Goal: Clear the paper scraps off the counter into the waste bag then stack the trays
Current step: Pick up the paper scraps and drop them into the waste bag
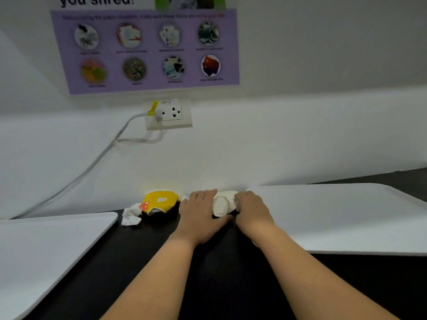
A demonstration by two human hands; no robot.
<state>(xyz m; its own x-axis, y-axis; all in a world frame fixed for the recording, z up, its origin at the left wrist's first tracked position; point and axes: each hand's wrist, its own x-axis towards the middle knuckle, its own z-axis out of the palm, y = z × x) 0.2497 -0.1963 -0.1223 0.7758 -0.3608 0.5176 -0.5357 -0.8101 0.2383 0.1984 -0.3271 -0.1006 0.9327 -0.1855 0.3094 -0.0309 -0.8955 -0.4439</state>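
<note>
A cream crumpled paper scrap [223, 203] lies on the black counter [219, 273] against the wall. My left hand [200, 215] lies on its left side with fingers spread and the thumb under its near edge. My right hand [250, 211] curls around its right side. To the left sit a yellow crumpled wrapper [160, 200] and a white tissue wad [131, 215], both untouched. One white tray [46, 250] lies at the left, another white tray [346, 215] at the right. No waste bag is in view.
A wall socket [169, 114] with a white plug and cable [92, 162] runs down the wall to the left. A purple poster [147, 49] hangs above. Both trays hem in the strip of counter between them.
</note>
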